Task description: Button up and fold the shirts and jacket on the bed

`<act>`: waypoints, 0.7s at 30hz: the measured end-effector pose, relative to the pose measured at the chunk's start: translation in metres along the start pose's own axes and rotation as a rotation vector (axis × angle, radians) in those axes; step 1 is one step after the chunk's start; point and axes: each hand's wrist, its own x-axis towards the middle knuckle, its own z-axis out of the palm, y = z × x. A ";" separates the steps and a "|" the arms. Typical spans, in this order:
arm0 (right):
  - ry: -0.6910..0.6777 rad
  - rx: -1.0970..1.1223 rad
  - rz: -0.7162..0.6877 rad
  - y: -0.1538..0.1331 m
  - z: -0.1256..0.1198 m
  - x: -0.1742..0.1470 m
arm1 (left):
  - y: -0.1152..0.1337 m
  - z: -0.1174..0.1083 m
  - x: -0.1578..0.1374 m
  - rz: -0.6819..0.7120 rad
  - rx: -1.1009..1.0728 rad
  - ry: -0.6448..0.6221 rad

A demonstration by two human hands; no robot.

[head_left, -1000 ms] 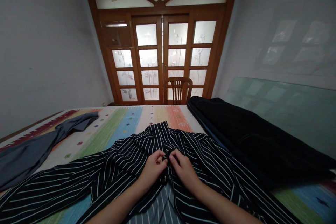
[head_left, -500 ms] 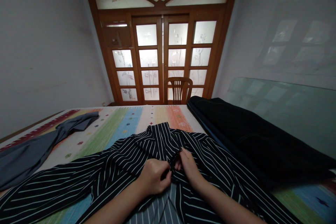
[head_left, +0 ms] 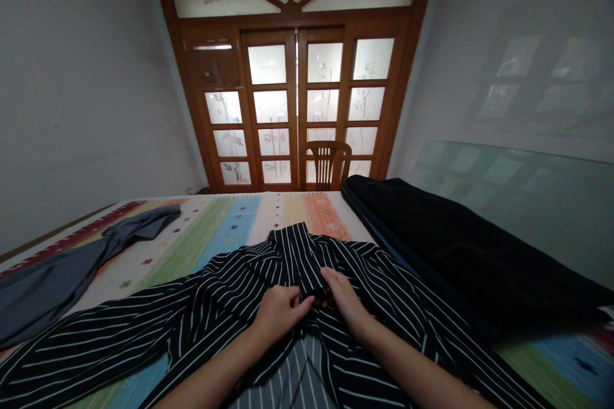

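Note:
A black shirt with white stripes [head_left: 225,294] lies spread over the bed, its sleeves reaching out to both sides. My left hand [head_left: 281,312] is closed on the shirt's fabric at the neck opening, thumb pointing right. Close beside it, my right hand [head_left: 343,297] grips the other side of the same edge, fingers partly tucked under the cloth. The collar [head_left: 295,249] stands up just beyond both hands. Between my forearms the shirt's paler grey inside [head_left: 292,377] shows. What lies under the fingertips is hidden.
A grey garment [head_left: 71,268] lies on the left of the multicoloured striped bedspread [head_left: 211,223]. Folded dark clothes [head_left: 451,243] are piled on the right, before a pale glass-like panel [head_left: 518,192]. A wooden chair [head_left: 326,163] stands beyond, in front of wooden glazed doors [head_left: 271,102].
My left hand has opened out slightly from a tight pinch, its thumb now lying along the collar edge. The right hand's fingers have shifted a little left over the fabric.

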 end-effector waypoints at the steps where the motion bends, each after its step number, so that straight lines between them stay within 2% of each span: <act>1: -0.011 0.003 0.000 0.000 0.000 0.000 | 0.000 0.000 0.001 -0.039 -0.018 0.017; 7: -0.061 -0.010 0.010 0.002 0.002 0.002 | -0.008 -0.002 0.006 -0.146 -0.124 0.164; 10: -0.097 -0.028 0.018 0.004 0.003 0.002 | -0.010 -0.005 0.011 -0.178 -0.324 0.201; 13: -0.117 -0.037 0.021 0.004 0.003 0.002 | -0.009 -0.010 0.015 -0.266 -0.569 0.140; 17: -0.119 -0.025 0.015 0.001 0.002 0.000 | -0.007 -0.024 0.018 -0.427 -0.750 -0.001; 21: -0.091 0.030 0.022 -0.003 0.000 -0.004 | -0.010 -0.039 0.019 -0.411 -0.865 -0.109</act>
